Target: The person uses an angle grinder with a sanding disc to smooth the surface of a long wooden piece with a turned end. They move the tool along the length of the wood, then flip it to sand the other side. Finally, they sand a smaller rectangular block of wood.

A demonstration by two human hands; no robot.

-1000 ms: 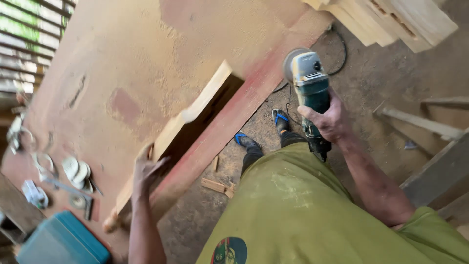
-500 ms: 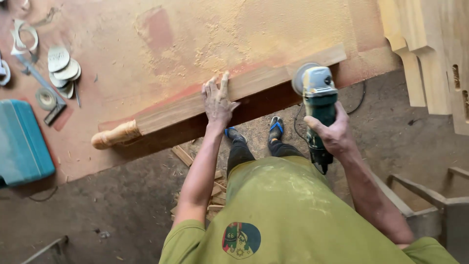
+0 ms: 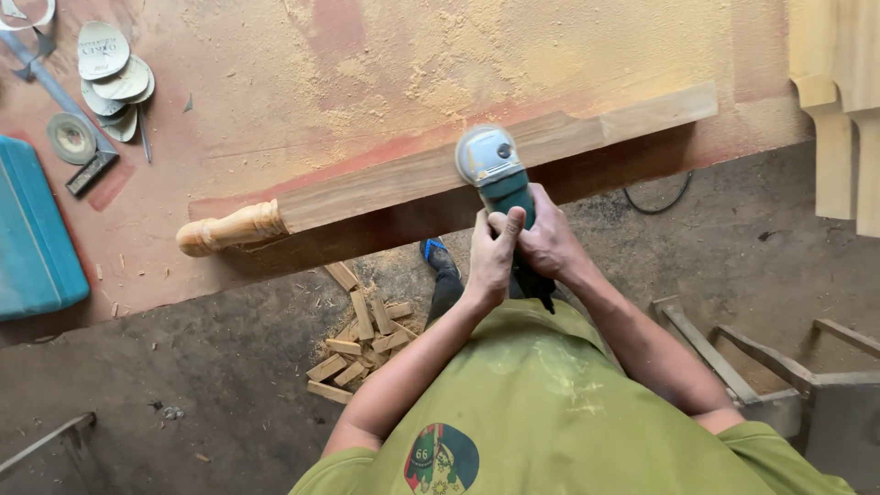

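Both hands now come together on the teal and grey angle grinder (image 3: 500, 179); half a second ago the left hand (image 3: 492, 255) was pressing flat on the long brown wooden beam with a turned pale knob at one end (image 3: 440, 174), and the right hand (image 3: 548, 243) alone carried the tool off to the right of it. Now the left hand is closed around the body of the grinder from the left side, and the right hand is closed around it from the right, a little behind. With two hands on the tool, I think the grip gives more control of the round head, which sits on top of the beam near its middle.

This beam lies along the front edge of the dusty reddish table (image 3: 367, 64), so the person can stand close and reach it from above. Its knob end points left.

At the far left of the table rest loose round sanding discs (image 3: 110, 64) and a teal plastic case (image 3: 37, 238), well apart from the work. Small wooden offcuts (image 3: 362, 339) lie on the floor below the table edge, near a foot in a blue sandal (image 3: 438, 255).
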